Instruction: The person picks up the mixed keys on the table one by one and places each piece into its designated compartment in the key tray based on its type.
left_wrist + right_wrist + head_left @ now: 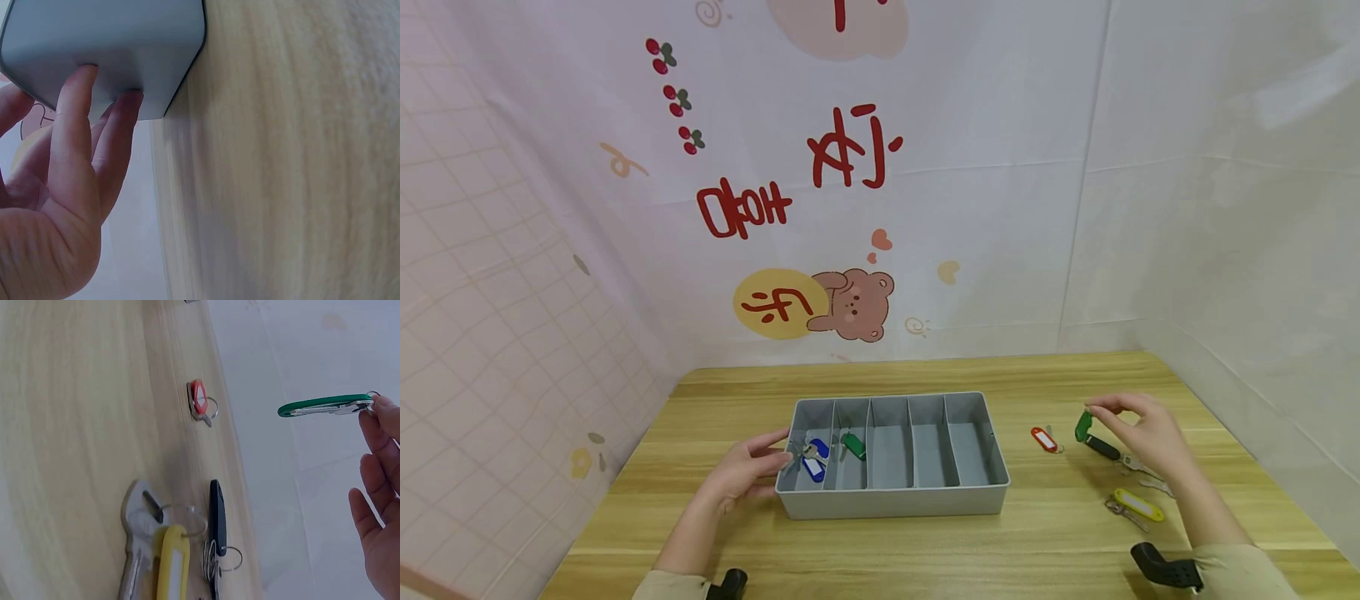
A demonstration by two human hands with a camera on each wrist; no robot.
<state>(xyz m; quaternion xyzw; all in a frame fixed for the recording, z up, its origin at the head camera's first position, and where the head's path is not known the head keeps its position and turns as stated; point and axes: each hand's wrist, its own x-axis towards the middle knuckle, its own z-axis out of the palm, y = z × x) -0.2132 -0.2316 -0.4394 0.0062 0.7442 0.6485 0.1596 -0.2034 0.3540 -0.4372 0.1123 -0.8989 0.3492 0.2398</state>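
My right hand (1150,429) pinches the ring of a key with a green tag (325,405) between thumb and fingertips. The key hangs alongside its tag, above the table. At the left end of a grey divided box (891,502), my left hand (747,471) rests its fairly straight fingers against the outer wall, as the left wrist view shows up close. Keys with blue tags (813,468) lie in the leftmost compartment. A green-tagged key (853,446) occupies the second one.
Right of the box, a red-tagged key (1044,439) lies on the wooden table (730,387). Below my right hand are keys with a black tag (1102,447) and a yellow tag (1138,504). A printed cloth (1000,208) hangs behind the table.
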